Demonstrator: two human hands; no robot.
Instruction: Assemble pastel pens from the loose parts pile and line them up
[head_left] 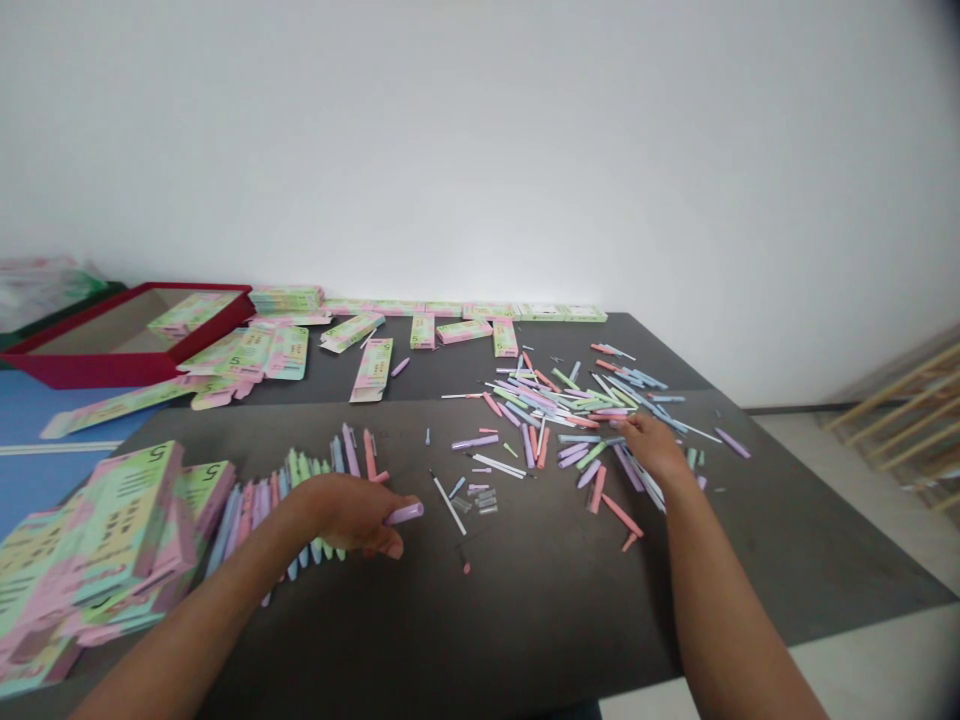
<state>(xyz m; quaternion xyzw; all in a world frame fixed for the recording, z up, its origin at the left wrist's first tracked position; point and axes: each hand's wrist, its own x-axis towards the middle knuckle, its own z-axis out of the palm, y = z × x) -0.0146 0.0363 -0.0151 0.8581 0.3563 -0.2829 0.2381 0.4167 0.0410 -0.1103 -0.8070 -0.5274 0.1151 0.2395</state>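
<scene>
My left hand (352, 512) is closed around a lilac pen barrel (405, 513), low over the dark table (540, 590), just right of a row of pastel pens (300, 478). My right hand (651, 446) reaches into the scattered pile of pen parts (570, 405); its fingers curl down among pink, green, blue and lilac pieces, and what they grip is hidden. White refills (448, 502) and small clear pieces (484, 497) lie between the two hands.
Stacked pastel cartons (105, 545) sit at the left front. Flat and folded cartons (375, 368) spread along the back, beside a red tray (127, 335). The table's right edge drops to a pale floor, with wooden slats (900, 410) beyond.
</scene>
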